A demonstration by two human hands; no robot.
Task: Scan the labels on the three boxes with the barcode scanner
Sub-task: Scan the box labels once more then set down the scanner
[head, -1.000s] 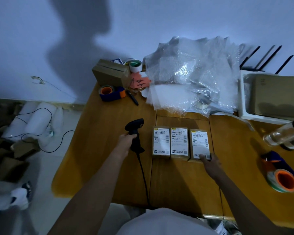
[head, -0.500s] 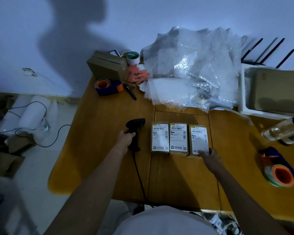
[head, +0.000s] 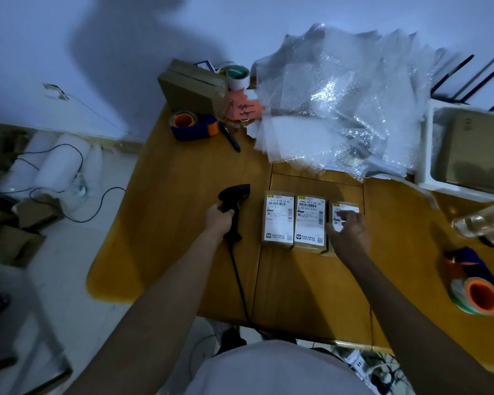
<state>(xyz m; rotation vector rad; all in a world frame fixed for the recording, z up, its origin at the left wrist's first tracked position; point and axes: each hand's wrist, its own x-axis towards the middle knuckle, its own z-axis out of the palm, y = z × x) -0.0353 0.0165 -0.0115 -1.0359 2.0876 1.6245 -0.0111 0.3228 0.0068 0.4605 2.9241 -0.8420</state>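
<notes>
Three boxes lay between hands | right hand [head: 350,232] had slid from corner onto third box [head: 345,208], fingers loose, covering label | left hand [head: 219,219] gripped barcode scanner [head: 234,208] | scanning not begun

Wooden table [head: 183,252]. Three labelled boxes in row: left box [head: 277,219], middle box [head: 310,223], right box [head: 343,208] under right hand [head: 350,232]. Left hand [head: 220,219] gripping black scanner [head: 234,206], cable trailing off near edge.
</notes>
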